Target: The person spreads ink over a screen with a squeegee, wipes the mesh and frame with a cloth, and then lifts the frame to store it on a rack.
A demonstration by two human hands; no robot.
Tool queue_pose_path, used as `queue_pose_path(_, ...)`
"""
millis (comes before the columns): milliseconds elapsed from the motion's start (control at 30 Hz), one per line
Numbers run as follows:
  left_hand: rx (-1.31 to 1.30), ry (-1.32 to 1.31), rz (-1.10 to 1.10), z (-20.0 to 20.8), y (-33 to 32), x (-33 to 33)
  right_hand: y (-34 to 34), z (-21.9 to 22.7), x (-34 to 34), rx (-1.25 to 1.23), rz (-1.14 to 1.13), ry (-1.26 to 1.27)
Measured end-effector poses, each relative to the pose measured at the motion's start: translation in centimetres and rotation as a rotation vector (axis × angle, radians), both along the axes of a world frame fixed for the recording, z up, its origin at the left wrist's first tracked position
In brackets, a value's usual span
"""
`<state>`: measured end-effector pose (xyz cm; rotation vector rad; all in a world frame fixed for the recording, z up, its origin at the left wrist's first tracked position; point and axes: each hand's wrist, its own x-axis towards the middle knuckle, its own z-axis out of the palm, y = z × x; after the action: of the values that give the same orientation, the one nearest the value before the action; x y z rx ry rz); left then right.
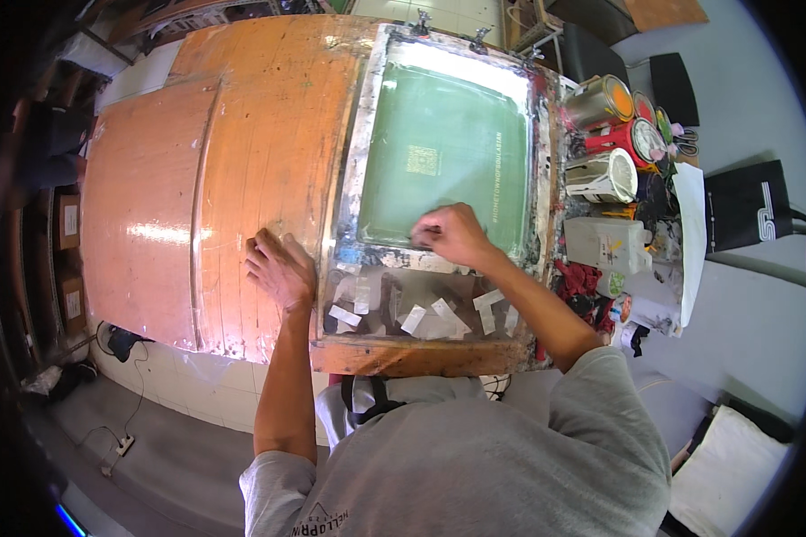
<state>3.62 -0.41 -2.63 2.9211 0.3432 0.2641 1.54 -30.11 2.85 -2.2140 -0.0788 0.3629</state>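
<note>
A silk-screen frame (355, 170) with green mesh (457, 116) lies on the wooden table in front of me. The mesh bears a small pale square design and a line of pale lettering along its right side. My right hand (457, 234) is over the near edge of the mesh, its fingers curled in; whatever they may hold is hidden. On the bare wood left of the frame, my left hand (282, 271) rests with its fingers apart and holds nothing. Several strips of pale tape (448, 316) are stuck on the clear sheet at the frame's near side.
Paint cans (600, 101) and a white tub (613, 174) stand along the right side, with a translucent jug (613, 243) and red cloth (578, 279) nearer me. Metal clamps (421, 22) are at the frame's far edge. A wooden board (143, 206) lies at left; a person (45, 148) is beyond it.
</note>
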Motion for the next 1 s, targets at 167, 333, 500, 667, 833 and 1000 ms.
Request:
queue_pose_path(167,-0.015,0.006,0.008,0.4,0.0,-0.1,-0.1,0.6,0.1,0.055,0.194,-0.156)
queue_pose_path(333,0.0,0.003,0.018,0.6,-0.2,-0.2,-2.8,1.5,-0.3,-0.004,0.361,-0.212)
queue_pose_path(500,-0.022,0.006,0.004,0.4,-0.3,-0.2,4.4,-2.4,3.6,0.188,0.233,-0.189)
queue_pose_path(667,-0.009,-0.018,0.001,-0.3,0.2,-0.5,2.5,-2.2,2.4,0.099,0.319,-0.263)
queue_pose_path(833,0.018,-0.073,-0.014,-0.7,0.2,-0.7,-7.2,-0.1,-4.4,-0.147,0.206,-0.203)
queue_pose_path(1000,0.026,-0.061,0.013,-0.6,0.1,-0.6,-12.0,0.3,-6.6,-0.462,0.078,-0.273)
